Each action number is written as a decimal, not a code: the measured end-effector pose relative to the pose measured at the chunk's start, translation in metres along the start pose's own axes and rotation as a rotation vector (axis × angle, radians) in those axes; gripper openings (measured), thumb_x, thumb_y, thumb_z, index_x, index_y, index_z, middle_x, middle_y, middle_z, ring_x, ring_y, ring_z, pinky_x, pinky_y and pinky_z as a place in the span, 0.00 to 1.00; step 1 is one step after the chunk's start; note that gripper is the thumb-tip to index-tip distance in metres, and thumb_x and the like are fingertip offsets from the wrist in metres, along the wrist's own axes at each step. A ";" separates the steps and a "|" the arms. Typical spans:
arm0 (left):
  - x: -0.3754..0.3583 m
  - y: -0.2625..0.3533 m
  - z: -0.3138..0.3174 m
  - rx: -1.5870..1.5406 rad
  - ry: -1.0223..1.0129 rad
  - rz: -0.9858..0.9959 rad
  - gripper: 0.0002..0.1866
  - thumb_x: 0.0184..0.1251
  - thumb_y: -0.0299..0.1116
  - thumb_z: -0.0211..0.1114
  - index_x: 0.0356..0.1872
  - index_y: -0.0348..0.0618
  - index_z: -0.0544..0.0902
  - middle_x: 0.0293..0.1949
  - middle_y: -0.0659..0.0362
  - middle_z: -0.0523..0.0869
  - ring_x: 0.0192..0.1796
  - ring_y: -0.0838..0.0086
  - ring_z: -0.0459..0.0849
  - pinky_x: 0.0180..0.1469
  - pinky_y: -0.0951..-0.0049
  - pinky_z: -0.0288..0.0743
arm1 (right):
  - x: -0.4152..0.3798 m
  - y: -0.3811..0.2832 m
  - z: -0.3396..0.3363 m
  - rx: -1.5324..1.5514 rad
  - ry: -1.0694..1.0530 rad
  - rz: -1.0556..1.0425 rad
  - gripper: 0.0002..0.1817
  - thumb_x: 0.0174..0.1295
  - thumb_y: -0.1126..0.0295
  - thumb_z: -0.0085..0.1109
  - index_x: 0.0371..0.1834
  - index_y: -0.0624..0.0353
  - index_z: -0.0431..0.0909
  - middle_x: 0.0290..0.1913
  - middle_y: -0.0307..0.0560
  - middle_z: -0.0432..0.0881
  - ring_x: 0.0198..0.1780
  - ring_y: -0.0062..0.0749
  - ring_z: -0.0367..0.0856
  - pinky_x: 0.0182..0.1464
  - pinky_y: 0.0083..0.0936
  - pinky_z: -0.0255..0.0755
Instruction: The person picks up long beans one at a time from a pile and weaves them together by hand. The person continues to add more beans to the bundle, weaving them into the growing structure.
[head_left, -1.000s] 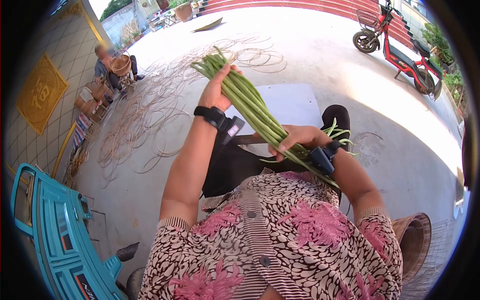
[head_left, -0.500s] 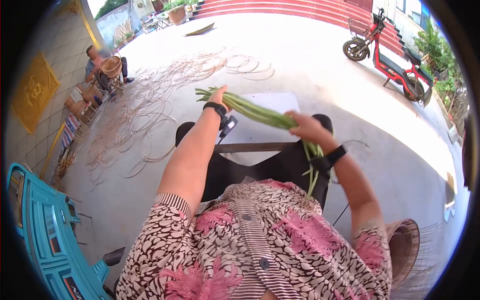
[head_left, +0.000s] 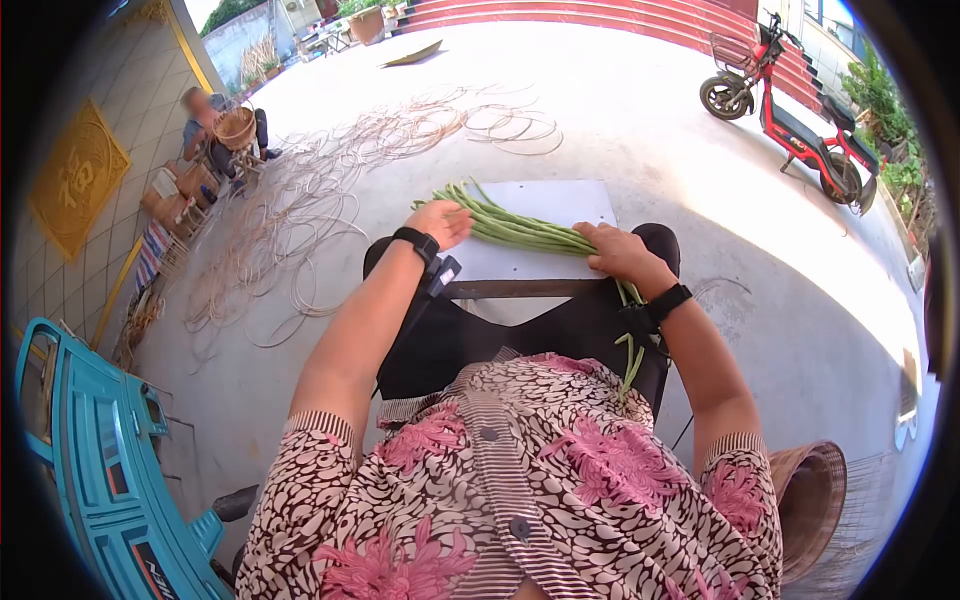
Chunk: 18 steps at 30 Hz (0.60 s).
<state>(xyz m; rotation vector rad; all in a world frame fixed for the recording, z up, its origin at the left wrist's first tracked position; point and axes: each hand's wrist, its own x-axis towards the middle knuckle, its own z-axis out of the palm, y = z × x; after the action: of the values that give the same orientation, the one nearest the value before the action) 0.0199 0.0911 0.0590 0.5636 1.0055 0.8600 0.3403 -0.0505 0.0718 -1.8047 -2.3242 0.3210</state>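
Beans point(head_left: 530, 234), lowered to the board point(head_left: 500, 266), run past left hand point(head_left: 446, 222) (uncurled) into right hand point(head_left: 622, 254), clamped on them

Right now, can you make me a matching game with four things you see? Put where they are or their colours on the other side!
Column one:
1. long beans
2. scooter
3. panel with a big character
4. woven basket

Column two:
A. gold
B. at the lower right
C. green, held by the right hand
D. red and black

Right pairs: 1-C, 2-D, 3-A, 4-B
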 end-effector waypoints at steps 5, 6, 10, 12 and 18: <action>-0.017 -0.030 0.024 0.094 -0.231 0.100 0.16 0.64 0.32 0.62 0.50 0.41 0.72 0.51 0.53 0.80 0.52 0.63 0.79 0.55 0.58 0.72 | 0.007 0.012 -0.004 -0.036 -0.083 -0.063 0.38 0.48 0.67 0.58 0.68 0.44 0.60 0.53 0.56 0.74 0.54 0.50 0.75 0.54 0.39 0.70; -0.011 -0.034 0.021 0.099 -0.219 0.086 0.16 0.64 0.33 0.62 0.51 0.41 0.73 0.52 0.53 0.79 0.52 0.64 0.78 0.56 0.59 0.72 | 0.005 0.011 -0.005 0.001 -0.090 -0.037 0.40 0.46 0.67 0.59 0.68 0.44 0.59 0.53 0.56 0.74 0.54 0.50 0.75 0.54 0.39 0.70; 0.005 -0.036 0.009 0.175 -0.311 0.053 0.17 0.64 0.37 0.62 0.50 0.43 0.74 0.55 0.55 0.78 0.55 0.68 0.76 0.57 0.61 0.69 | -0.017 0.009 -0.017 0.016 -0.119 0.072 0.47 0.40 0.67 0.62 0.71 0.44 0.55 0.53 0.58 0.73 0.55 0.50 0.74 0.53 0.39 0.71; -0.002 -0.035 0.012 0.213 -0.310 0.086 0.18 0.63 0.39 0.63 0.50 0.43 0.75 0.56 0.56 0.78 0.56 0.68 0.75 0.57 0.62 0.69 | -0.036 0.008 -0.019 -0.088 -0.111 0.086 0.49 0.39 0.68 0.63 0.71 0.44 0.54 0.53 0.58 0.73 0.55 0.50 0.74 0.52 0.39 0.71; -0.013 -0.036 0.021 0.282 -0.367 0.094 0.24 0.61 0.41 0.66 0.55 0.44 0.72 0.63 0.56 0.70 0.66 0.68 0.66 0.64 0.63 0.60 | -0.081 0.011 -0.048 -0.276 -0.095 0.222 0.46 0.41 0.71 0.63 0.69 0.43 0.56 0.52 0.49 0.75 0.52 0.47 0.77 0.53 0.42 0.70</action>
<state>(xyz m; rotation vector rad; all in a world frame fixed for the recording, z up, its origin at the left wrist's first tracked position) 0.0481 0.0600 0.0478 0.9778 0.7705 0.6680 0.3835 -0.1238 0.1142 -2.2305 -2.3291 0.1212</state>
